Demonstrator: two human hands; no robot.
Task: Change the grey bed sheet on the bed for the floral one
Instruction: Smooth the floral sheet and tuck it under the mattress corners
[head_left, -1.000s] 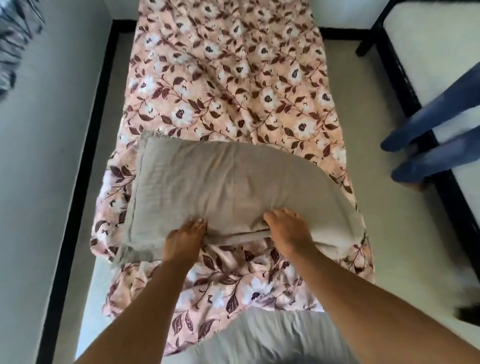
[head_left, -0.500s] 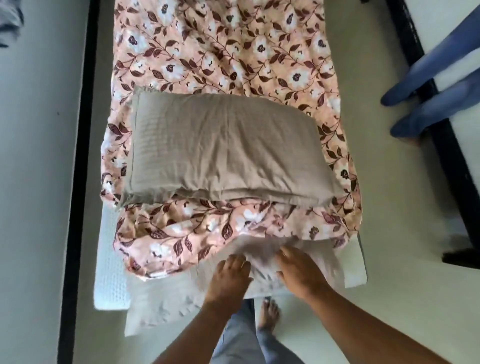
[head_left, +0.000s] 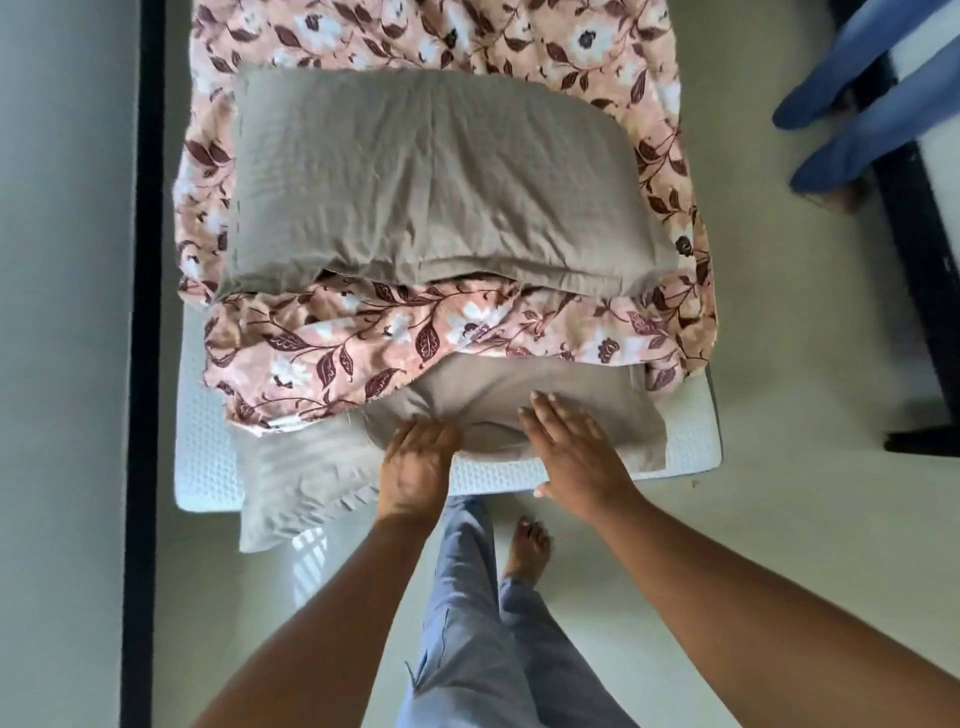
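Observation:
The pink floral sheet lies rumpled over the white mattress, its near edge bunched up. A grey pillow rests on top of it. At the mattress's near end a grey cloth pokes out from under the floral edge, and a paler part of it hangs over the mattress edge at the left. My left hand presses on this grey cloth with fingers curled into a fold. My right hand lies flat on it, fingers spread.
Another person's legs in blue jeans stand at the upper right beside a black bed frame. A black strip runs along the floor by the left wall. My own legs and bare foot are just below the mattress edge.
Both hands left the grey pillow and came back to the near end of the mattress. They now rest on the grey cloth under the floral edge, which is pushed further up.

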